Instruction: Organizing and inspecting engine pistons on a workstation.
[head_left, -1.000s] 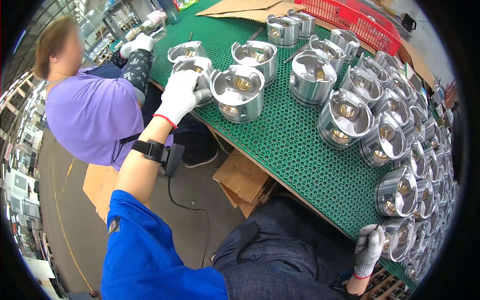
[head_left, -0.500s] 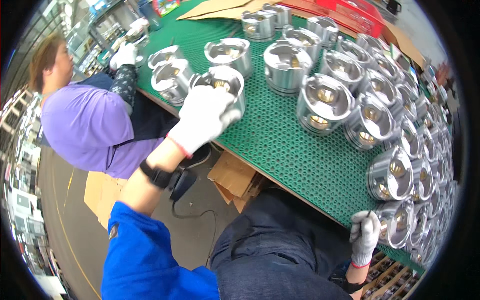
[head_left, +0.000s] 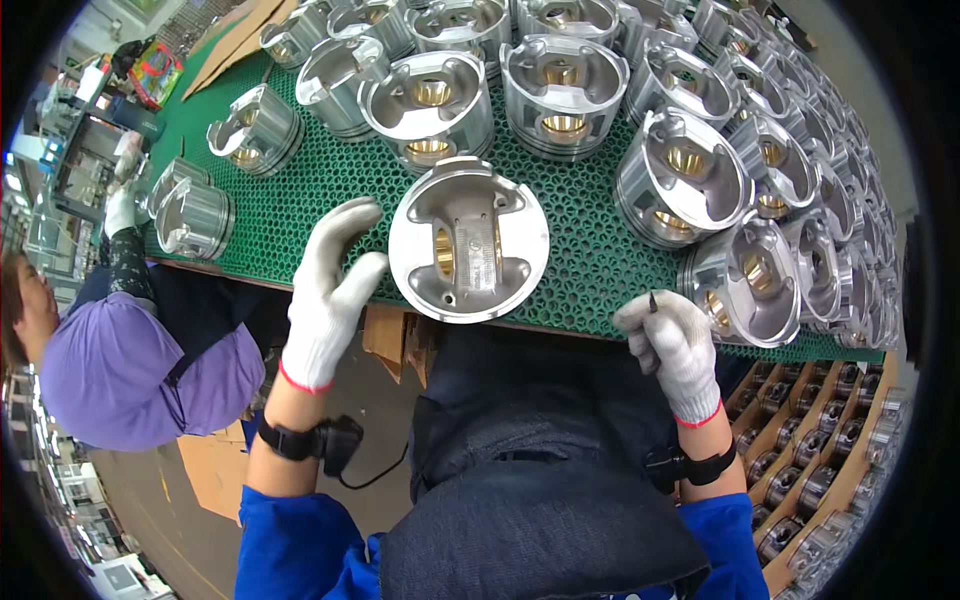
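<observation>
A metal piston point(head_left: 412, 242) with its hollow side up and brass-coloured pin bores sits at the front of the green perforated mat point(head_left: 585, 290). Just left of it, my left hand point(head_left: 325, 285), in a white knit glove, is open in a C shape, thumb and fingers apart, with a small gap to the piston. My right hand point(head_left: 678, 355), gloved too, is closed around a thin dark stick-like thing point(head_left: 653, 300) whose pointed tip sticks up past the fingers; the rest is hidden. It hovers at the mat's front edge beside another piston point(head_left: 735, 285).
Many pistons point(head_left: 560, 95) crowd the back and right of the mat; a few point(head_left: 195, 220) stand at the left. A co-worker in purple point(head_left: 150, 365) sits to the left. At lower right is a divided crate point(head_left: 800, 440) of pistons. Cardboard point(head_left: 230, 50) lies at the back left.
My left hand was at a piston on the left side; now it is apart from the piston in front of me. The right hand has come up and inward. My view has turned.
</observation>
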